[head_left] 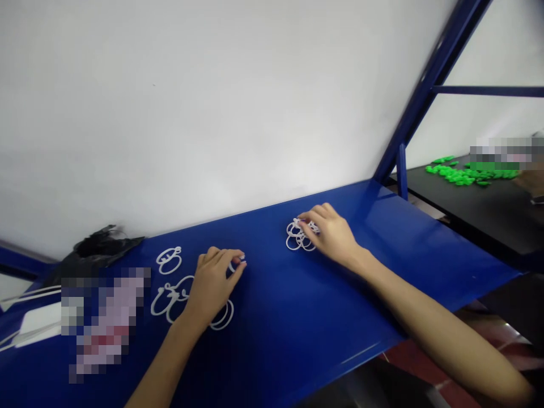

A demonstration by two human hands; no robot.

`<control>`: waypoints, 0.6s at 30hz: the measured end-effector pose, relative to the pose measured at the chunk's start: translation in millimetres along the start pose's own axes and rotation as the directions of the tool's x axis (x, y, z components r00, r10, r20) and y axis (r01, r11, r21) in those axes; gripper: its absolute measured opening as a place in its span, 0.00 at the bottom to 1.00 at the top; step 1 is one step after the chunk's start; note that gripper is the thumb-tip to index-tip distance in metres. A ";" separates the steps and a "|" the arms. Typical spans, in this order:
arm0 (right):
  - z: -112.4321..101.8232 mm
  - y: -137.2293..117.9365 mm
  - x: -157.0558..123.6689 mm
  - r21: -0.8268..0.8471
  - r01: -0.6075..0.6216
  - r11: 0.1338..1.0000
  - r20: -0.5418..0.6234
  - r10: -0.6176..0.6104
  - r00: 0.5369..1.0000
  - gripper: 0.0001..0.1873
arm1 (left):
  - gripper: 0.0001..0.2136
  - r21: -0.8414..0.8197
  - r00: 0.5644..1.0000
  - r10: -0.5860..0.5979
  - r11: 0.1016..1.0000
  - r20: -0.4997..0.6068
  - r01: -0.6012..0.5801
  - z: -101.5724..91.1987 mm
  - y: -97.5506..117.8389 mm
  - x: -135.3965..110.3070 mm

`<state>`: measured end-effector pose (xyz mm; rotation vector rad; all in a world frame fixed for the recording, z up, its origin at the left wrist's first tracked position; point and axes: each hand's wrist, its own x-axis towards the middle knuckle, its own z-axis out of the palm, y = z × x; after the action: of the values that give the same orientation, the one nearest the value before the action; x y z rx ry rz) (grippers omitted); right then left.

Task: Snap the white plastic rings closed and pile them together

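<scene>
My left hand (216, 279) is raised a little over the blue table (272, 317), its thumb and fingertips pinched on a small white ring-shaped piece (231, 266), mostly hidden by the fingers. Below and beside that hand lie several thin white plastic pieces made of joined loops (159, 303), partly covered by it. One separate white double-loop piece (170, 262) rests farther back. Toward the back of the table, my right hand (330, 233) reaches over a small cluster of white looped pieces (294, 242). Its thumb and forefinger close on the edge of one piece there.
A black plastic bag (104, 246) sits at the back left, near a white flat object (42, 324) and a blurred-out item (110, 323). A white wall (212, 113) rises behind. Right of the blue frame (419, 102), bright green pieces (463, 173) lie on a black table (488, 212).
</scene>
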<state>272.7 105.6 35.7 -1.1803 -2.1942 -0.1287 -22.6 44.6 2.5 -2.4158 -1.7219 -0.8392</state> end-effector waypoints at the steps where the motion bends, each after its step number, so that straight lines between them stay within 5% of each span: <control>1: 1.4 -7.9 -2.6 0.073 0.070 0.995 0.033 -0.073 0.997 0.15 | 0.06 -0.059 0.999 0.040 0.997 -0.007 -0.041 -0.1 7.3 -0.7; 4: 7.2 -30.1 -11.3 0.257 0.230 0.939 0.174 -0.279 0.945 0.16 | 0.05 -0.192 0.994 0.109 0.975 -0.028 -0.112 -1.3 26.2 -2.8; 8: 13.7 -48.3 -19.5 0.451 0.252 0.856 0.288 -0.407 0.867 0.27 | 0.03 -0.252 0.994 0.098 0.962 -0.038 -0.104 -4.0 39.2 -4.9; 10: 15.4 -52.1 -21.1 0.496 0.221 0.839 0.300 -0.405 0.864 0.29 | 0.03 -0.255 0.997 0.061 0.964 -0.053 -0.072 -4.8 41.8 -5.9; 15: 18.3 -54.2 -23.3 0.547 0.160 0.822 0.279 -0.359 0.891 0.12 | 0.08 -0.275 0.997 0.013 0.961 -0.073 -0.032 -5.4 42.3 -7.8; 18: 19.7 -54.6 -25.1 0.544 0.149 0.826 0.261 -0.336 0.905 0.10 | 0.10 -0.308 0.997 0.022 0.951 -0.071 -0.043 -6.2 41.6 -7.2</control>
<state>230.5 62.5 16.8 -0.6422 -2.4588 0.5763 10.4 20.7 15.2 -2.5589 -1.6278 -1.2558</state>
